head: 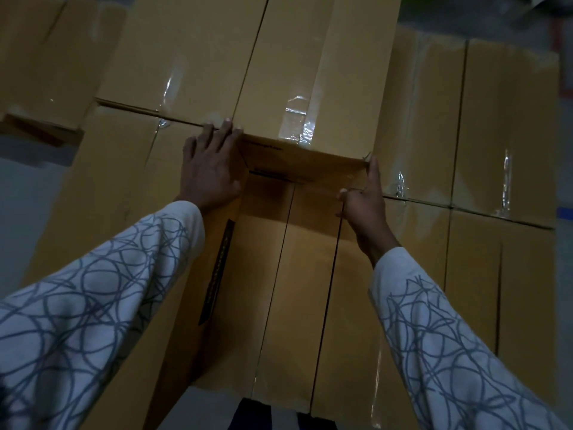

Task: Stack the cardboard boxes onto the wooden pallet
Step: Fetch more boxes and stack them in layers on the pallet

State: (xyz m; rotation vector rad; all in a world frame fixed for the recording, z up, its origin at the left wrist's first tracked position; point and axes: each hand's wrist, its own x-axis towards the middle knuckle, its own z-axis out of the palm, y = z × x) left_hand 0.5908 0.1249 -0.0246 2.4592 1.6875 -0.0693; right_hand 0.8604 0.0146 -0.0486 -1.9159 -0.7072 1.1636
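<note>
Head view: smooth tan cardboard, glossy tape strips, sharp rectangular edges. Top box (310, 72) at 12 o'clock, resting on lower boxes (294, 290), near face between both hands. Left hand (210, 169) at 10 o'clock, flat, fingers spread over its left corner. Right hand (362, 203) at 2 o'clock, fingers straight against right corner, clasping nothing.

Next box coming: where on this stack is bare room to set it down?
The sunken slot in the centre is bare, bordered by the left box, the far box and the right box. The left hand and right hand crowd its far corners.
</note>
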